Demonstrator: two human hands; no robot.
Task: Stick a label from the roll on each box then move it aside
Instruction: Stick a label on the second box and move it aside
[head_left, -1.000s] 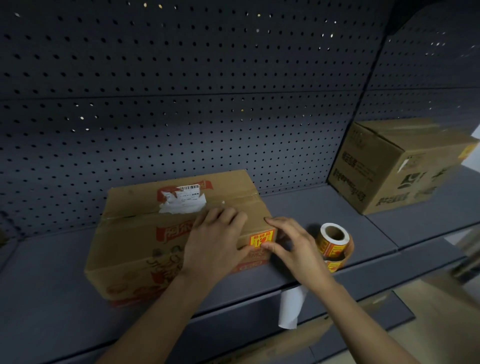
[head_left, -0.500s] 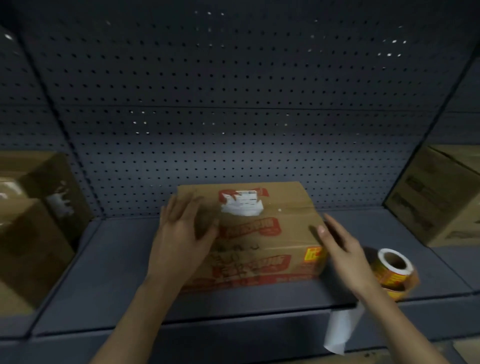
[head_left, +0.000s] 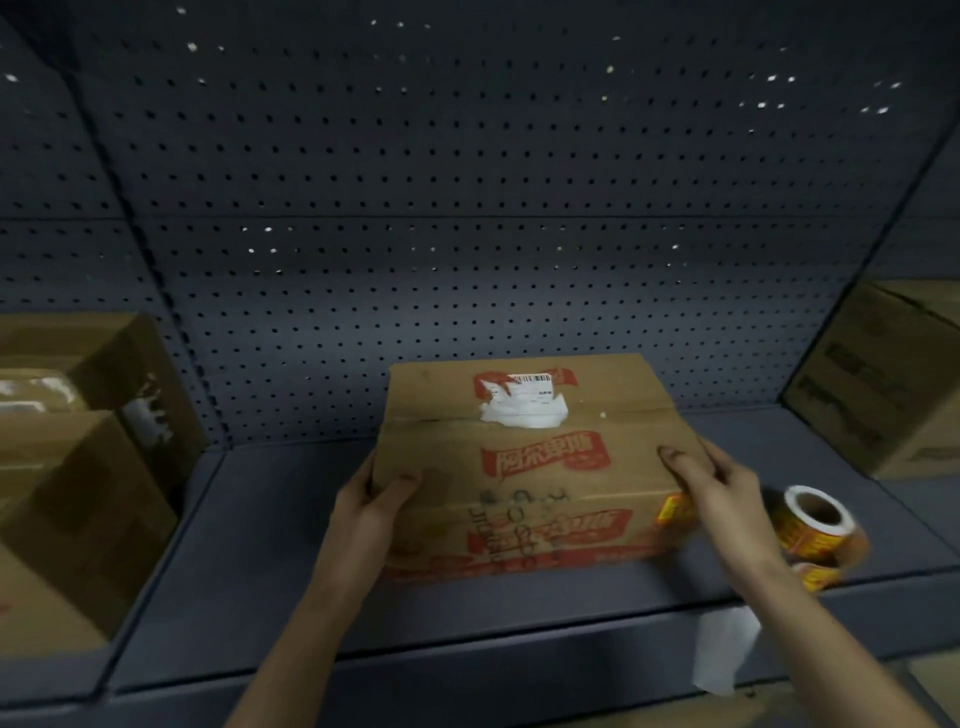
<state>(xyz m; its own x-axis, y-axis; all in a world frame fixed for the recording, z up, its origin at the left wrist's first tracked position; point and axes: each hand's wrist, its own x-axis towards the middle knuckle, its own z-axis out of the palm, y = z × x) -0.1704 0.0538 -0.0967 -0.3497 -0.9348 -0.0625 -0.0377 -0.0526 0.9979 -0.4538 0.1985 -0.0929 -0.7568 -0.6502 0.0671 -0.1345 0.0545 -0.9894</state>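
Dark shelf (head_left: 260, 545) is running left to right under a pegboard back (head_left: 467, 208). Stacked cartons (head_left: 78, 493) are sitting at its left end, and a lone carton (head_left: 883, 389) is sitting at the far right.

The box (head_left: 535, 467) is lying mid-shelf, long axis running across, parallel to the front edge. Both hands are taking it by the short ends. The left hand (head_left: 374, 499) is wrapping the left end with its thumb lying on top. The right hand (head_left: 727, 493) is doing the same at the right end. Neither is holding anything else.

The label roll (head_left: 815, 525) is standing just beside the right hand, its white backing strip (head_left: 722, 649) hanging over the shelf front. A yellow-and-red label (head_left: 672, 509) is showing on the box front by the right corner, apparently stuck down.

Judging the move aside as the step in hand. The stacked cartons are lying well apart from the box and the roll is crowding its right end, so leftward along the long axis is looking the easier way.
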